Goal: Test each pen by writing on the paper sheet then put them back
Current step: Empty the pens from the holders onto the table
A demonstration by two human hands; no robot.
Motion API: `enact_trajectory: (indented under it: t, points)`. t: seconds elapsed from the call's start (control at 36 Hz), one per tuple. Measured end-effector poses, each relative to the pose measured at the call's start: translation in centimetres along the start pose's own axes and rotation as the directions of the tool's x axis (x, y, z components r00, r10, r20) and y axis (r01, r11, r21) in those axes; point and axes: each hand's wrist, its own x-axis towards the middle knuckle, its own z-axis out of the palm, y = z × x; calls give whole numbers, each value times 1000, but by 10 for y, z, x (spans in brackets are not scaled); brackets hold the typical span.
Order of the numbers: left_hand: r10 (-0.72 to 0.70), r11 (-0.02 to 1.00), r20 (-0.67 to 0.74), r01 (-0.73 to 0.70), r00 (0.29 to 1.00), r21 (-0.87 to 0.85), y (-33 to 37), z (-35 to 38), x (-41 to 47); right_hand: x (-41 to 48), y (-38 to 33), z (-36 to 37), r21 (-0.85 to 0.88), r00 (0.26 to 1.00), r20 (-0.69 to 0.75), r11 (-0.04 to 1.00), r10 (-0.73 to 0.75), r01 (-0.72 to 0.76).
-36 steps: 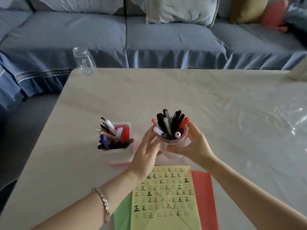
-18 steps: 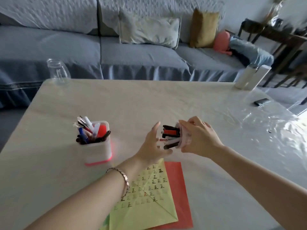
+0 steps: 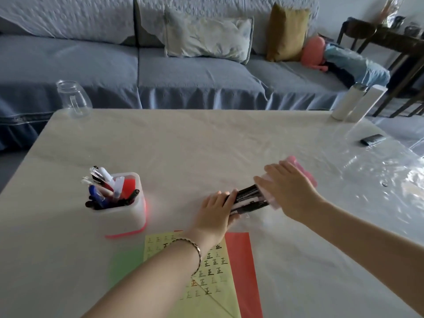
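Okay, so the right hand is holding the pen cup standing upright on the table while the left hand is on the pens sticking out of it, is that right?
Not quite. The cup is not upright: the right hand holds it tipped on its side, so the pens point out sideways towards the left hand, which is on their ends. The head view shows this.

L hand (image 3: 218, 210) palm down, fingers (image 3: 226, 197) curled over the ends of the pens (image 3: 249, 198), thumb underneath. R hand (image 3: 288, 191) palm down, fingers wrapped over the tipped cup (image 3: 300, 171). Both forearms reach fwd from bottom edge, L wrist bent slightly right; hands near each other, not touching.
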Motion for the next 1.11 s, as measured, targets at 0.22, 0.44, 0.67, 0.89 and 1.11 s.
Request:
enact_trajectory:
  t: [0.22,0.44,0.67,0.89,1.11]
  points:
    - [-7,1000,-15,7,1000,19,0,6,5,-44,38,18,43,978,-23,978,207,-206]
    - [-95,984,137,72,986,161,12,-27,9,-49,9,8,842,851,-83,493,519,-218]
    - [69,980,-490,-150,869,-129,-5,-68,-95,-29,-38,-27,981,761,-173,181,626,74]
    - [-125,988,-805,-3,580,-155,-69,-75,-171,20,-104,-47,950,880,-44,-252,473,182]
    - [-601,681,-372,210,707,-702,-106,-89,-162,57,-153,-41,977,893,44,-208,448,56]
